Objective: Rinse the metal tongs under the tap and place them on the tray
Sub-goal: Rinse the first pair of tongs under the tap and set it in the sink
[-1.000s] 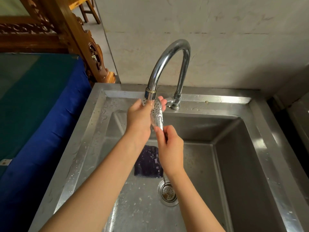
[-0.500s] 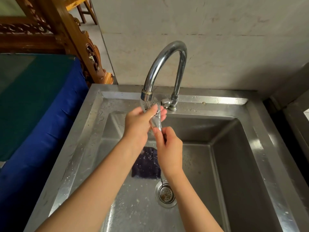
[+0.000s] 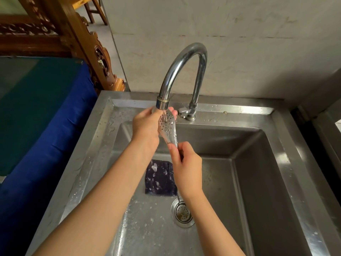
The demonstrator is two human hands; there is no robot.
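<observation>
The metal tongs stand nearly upright under the chrome tap, their perforated head right below the spout. Water runs onto the perforated part. My left hand grips the head of the tongs from the left, fingers wrapped behind it. My right hand pinches the lower handle end between thumb and fingers. The rest of the handle is hidden in my right hand. No tray is in view.
The steel sink is wet, with a dark blue cloth on its floor and a drain strainer beside it. A blue and green covered surface lies left. Carved wooden furniture stands behind it.
Both hands stay on the tongs under the spout. The perforated head has turned a little so more of its face shows. The view has shifted slightly.
</observation>
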